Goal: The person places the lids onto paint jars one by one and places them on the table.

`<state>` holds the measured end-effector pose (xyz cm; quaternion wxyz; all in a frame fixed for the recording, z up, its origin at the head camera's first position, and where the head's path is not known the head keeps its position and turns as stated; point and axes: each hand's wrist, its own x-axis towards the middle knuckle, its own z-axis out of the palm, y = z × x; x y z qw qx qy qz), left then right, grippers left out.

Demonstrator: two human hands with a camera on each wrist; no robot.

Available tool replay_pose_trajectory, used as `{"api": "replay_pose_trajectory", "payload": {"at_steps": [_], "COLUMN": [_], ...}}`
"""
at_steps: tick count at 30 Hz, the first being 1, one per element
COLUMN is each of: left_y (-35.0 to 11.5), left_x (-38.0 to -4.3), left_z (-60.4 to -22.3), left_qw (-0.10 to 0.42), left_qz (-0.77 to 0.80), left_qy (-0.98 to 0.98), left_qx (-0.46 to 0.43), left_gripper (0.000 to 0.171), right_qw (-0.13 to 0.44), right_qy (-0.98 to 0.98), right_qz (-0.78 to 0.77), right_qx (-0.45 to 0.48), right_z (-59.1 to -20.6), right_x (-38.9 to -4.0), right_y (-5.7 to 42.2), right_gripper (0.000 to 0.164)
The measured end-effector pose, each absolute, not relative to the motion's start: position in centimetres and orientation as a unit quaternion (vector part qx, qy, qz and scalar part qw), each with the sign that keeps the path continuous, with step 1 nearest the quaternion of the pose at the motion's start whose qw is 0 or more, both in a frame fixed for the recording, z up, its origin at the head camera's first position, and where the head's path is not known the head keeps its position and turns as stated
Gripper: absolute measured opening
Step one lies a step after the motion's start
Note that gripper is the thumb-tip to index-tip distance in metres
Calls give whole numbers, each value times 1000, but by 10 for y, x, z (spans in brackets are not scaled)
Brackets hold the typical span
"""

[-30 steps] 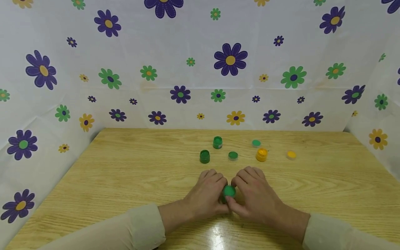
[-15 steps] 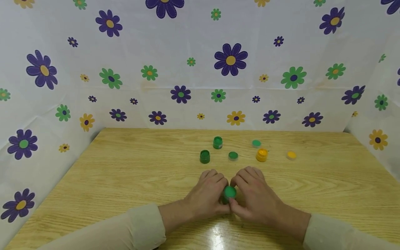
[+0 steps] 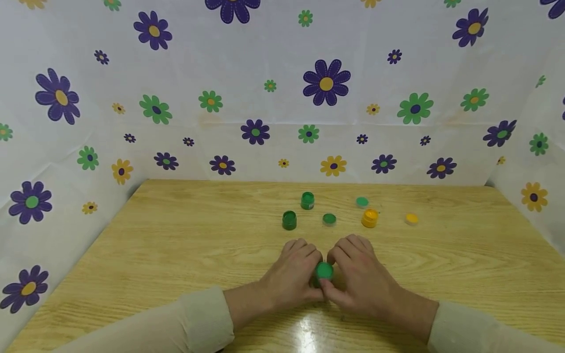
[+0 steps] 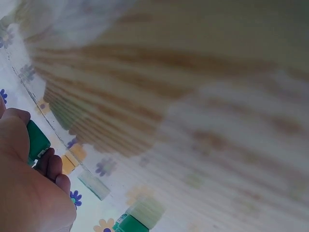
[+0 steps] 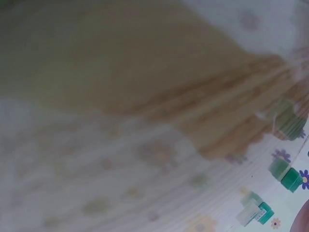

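Note:
A small green paint jar [image 3: 324, 271] with a flat, lighter green top is held between both hands near the front of the table. My left hand [image 3: 293, 274] grips its left side, thumb on the near side and fingers curled behind. From the right, my right hand [image 3: 362, 277] pinches the jar close to its top, with the thumb across the near edge and bent fingers at the far side. The left wrist view shows the green jar [image 4: 37, 140] within the left hand [image 4: 34, 183]. Only a sliver of the right hand [image 5: 302, 220] enters the right wrist view.
Beyond the hands stand uncapped paint jars: a dark green jar [image 3: 289, 220], a green jar [image 3: 307, 200] and a yellow jar [image 3: 370, 218]. Loose lids lie near them: a green lid [image 3: 328, 219], a pale green lid [image 3: 362, 201] and a yellow lid [image 3: 411, 218]. Flowered cloth [image 3: 282, 63] encloses the table.
The right thumb has shifted slightly along the jar's near edge, right and then back a little. Both hands keep their hold, and the other jars and lids have stayed in place.

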<state>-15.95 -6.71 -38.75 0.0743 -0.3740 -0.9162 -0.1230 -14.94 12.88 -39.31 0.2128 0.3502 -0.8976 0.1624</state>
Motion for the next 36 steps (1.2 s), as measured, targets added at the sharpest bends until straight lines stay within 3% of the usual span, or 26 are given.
{"api": "replay_pose_trajectory", "payload": {"at_steps": [12,36], "left_y": [-71,-68], "left_x": [-162,-163], "left_z": [-388,-385], "left_qw": [65,68], "left_qz": [-122,-132], "left_qy": [-920,-917], "left_qx": [-368,-370], "left_gripper": [39,34], "right_qw": [185,202], "right_qy": [-918,-905], "right_qz": [145,151], "right_qx": [320,341], "right_z": [-391,-391], "right_x": [-148,-148], "right_y": [127,129], "right_gripper": [33,24]}}
